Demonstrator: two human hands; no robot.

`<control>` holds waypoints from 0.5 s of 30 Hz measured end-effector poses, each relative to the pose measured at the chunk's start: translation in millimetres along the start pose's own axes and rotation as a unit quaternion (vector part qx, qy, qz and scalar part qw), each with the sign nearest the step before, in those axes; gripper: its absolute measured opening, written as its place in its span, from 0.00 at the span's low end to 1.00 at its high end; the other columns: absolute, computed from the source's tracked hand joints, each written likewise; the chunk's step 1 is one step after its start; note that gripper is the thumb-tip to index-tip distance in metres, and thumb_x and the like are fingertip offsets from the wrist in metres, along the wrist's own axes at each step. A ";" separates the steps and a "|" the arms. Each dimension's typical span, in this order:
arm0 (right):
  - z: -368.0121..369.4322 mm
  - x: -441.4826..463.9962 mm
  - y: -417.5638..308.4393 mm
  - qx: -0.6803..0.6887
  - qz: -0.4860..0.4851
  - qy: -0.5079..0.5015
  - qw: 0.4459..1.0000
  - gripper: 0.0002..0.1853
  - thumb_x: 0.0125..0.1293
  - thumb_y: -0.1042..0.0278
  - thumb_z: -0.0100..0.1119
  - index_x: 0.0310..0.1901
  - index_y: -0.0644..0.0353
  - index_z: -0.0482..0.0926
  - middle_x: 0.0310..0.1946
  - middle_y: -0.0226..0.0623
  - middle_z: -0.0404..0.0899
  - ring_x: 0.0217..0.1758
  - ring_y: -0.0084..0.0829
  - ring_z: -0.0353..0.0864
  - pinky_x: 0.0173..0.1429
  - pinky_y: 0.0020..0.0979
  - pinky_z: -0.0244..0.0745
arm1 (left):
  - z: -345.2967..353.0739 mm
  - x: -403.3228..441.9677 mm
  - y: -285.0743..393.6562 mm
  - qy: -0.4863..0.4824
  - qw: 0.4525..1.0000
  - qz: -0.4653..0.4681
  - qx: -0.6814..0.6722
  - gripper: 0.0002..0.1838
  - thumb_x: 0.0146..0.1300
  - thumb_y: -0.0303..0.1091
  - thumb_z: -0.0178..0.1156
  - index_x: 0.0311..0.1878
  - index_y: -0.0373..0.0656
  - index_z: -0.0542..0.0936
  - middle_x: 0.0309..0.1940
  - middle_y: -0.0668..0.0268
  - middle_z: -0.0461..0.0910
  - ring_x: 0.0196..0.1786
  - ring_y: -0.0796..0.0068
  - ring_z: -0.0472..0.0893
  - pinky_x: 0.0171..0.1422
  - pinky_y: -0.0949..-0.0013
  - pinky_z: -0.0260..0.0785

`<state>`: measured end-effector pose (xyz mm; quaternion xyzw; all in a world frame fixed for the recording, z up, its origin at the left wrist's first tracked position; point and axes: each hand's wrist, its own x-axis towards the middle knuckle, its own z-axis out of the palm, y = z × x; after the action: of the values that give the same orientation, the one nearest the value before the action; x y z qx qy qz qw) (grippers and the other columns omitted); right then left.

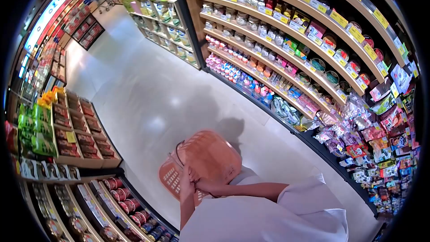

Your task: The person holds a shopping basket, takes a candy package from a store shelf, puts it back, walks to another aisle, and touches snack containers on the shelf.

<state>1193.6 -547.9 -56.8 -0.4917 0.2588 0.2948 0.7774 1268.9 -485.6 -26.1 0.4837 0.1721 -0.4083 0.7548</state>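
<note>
An orange shopping basket (215,152) with a perforated side hangs in front of the body, tilted. Its thin dark handle runs down to my left hand (188,178), which is closed on it. From the right, my right hand (205,187) comes in and meets my left hand beside the basket's edge. Its fingers are closed, but what they grip is too small to tell. No goods show inside the basket.
Curved shelves (277,15) of jars and packets line the right side, with hanging snack bags (380,152) at lower right. A wooden display (80,127) and more shelves stand left. Pale floor (148,85) runs between them toward a far cart.
</note>
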 end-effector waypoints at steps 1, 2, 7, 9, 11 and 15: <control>-4.2 4.0 -14.3 0.008 -0.001 0.005 1.000 0.05 0.51 0.72 0.45 0.22 0.58 0.70 0.13 0.26 0.62 0.14 0.18 0.58 0.18 0.24 0.49 | 6.7 7.9 9.7 -0.005 1.000 -0.004 0.001 0.21 0.62 0.40 0.51 0.16 0.51 0.58 0.07 0.77 0.50 0.10 0.85 0.50 0.16 0.78 0.44; -6.4 10.3 -22.5 0.010 -0.001 0.010 1.000 0.05 0.51 0.72 0.45 0.22 0.58 0.70 0.13 0.26 0.62 0.14 0.18 0.58 0.18 0.24 0.49 | 10.7 15.7 17.5 -0.011 1.000 0.000 0.013 0.21 0.62 0.40 0.51 0.16 0.51 0.58 0.07 0.77 0.50 0.10 0.85 0.50 0.16 0.78 0.43; -15.4 44.7 -61.2 0.040 -0.008 0.032 0.999 0.05 0.51 0.72 0.46 0.20 0.59 0.69 0.10 0.26 0.61 0.10 0.19 0.55 0.15 0.26 0.47 | 13.9 63.0 54.5 -0.036 0.998 -0.027 0.038 0.20 0.63 0.40 0.50 0.16 0.50 0.58 0.07 0.76 0.50 0.10 0.84 0.49 0.16 0.77 0.42; -21.3 59.4 -75.4 0.053 -0.027 0.050 0.997 0.05 0.51 0.72 0.46 0.20 0.59 0.69 0.10 0.26 0.61 0.10 0.19 0.55 0.15 0.26 0.47 | 20.1 82.5 70.8 -0.039 0.997 -0.032 0.049 0.20 0.63 0.40 0.49 0.16 0.50 0.58 0.07 0.76 0.50 0.10 0.84 0.49 0.16 0.77 0.43; -26.0 83.0 -84.7 0.067 -0.052 0.069 0.994 0.06 0.51 0.72 0.46 0.19 0.59 0.69 0.10 0.26 0.61 0.10 0.19 0.55 0.15 0.25 0.47 | 23.5 110.4 86.1 -0.072 0.994 -0.056 0.060 0.20 0.63 0.40 0.49 0.16 0.50 0.58 0.07 0.76 0.50 0.10 0.84 0.49 0.15 0.77 0.43; -28.7 118.9 -119.1 0.141 -0.147 0.135 0.970 0.07 0.49 0.69 0.48 0.18 0.59 0.72 0.09 0.24 0.55 0.10 0.20 0.51 0.15 0.26 0.45 | 45.6 149.2 129.4 -0.139 0.978 -0.109 0.112 0.20 0.63 0.40 0.49 0.16 0.50 0.57 0.08 0.75 0.50 0.09 0.84 0.50 0.15 0.77 0.45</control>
<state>1357.6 -590.8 -77.2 -0.4449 0.3256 0.0688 0.8314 1454.6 -566.7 -25.9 0.4821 0.0701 -0.5683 0.6631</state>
